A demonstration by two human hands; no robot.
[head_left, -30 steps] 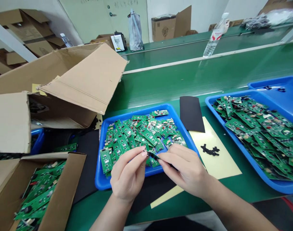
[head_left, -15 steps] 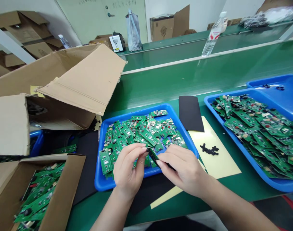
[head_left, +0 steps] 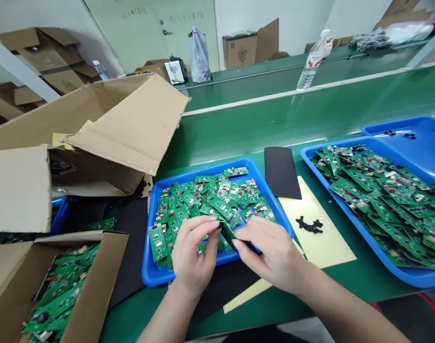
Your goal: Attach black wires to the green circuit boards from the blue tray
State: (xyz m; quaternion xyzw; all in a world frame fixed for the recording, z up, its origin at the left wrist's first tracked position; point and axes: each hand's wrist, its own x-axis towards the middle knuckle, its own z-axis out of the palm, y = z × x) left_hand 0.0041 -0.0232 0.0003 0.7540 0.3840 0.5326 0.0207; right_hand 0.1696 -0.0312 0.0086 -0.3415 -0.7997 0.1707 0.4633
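Between my two hands a narrow green circuit board [head_left: 228, 232] is held at a slant, above the near part of a blue tray [head_left: 147, 247]. My left hand [head_left: 196, 252] pinches its far left end between thumb and fingertips. Around its near right end my right hand [head_left: 270, 250] is closed, hiding part of it. Many loose circuit boards [head_left: 188, 197] lie in the tray beneath. Right of the tray, small black foam pieces [head_left: 309, 225] rest on a yellow backing sheet [head_left: 331, 245], with a black foam sheet [head_left: 282, 171] behind them.
At the right stands another blue tray [head_left: 346, 209] heaped with circuit boards, overlapping a further blue tray [head_left: 417, 143]. An open cardboard box [head_left: 110, 281] of boards is at lower left, below a large carton [head_left: 131, 124]. A water bottle [head_left: 312, 62] stands on the ledge behind.
The whole view has shifted slightly, with the scene sitting a little lower. Both hands keep hold of the circuit board in nearly the same pose.
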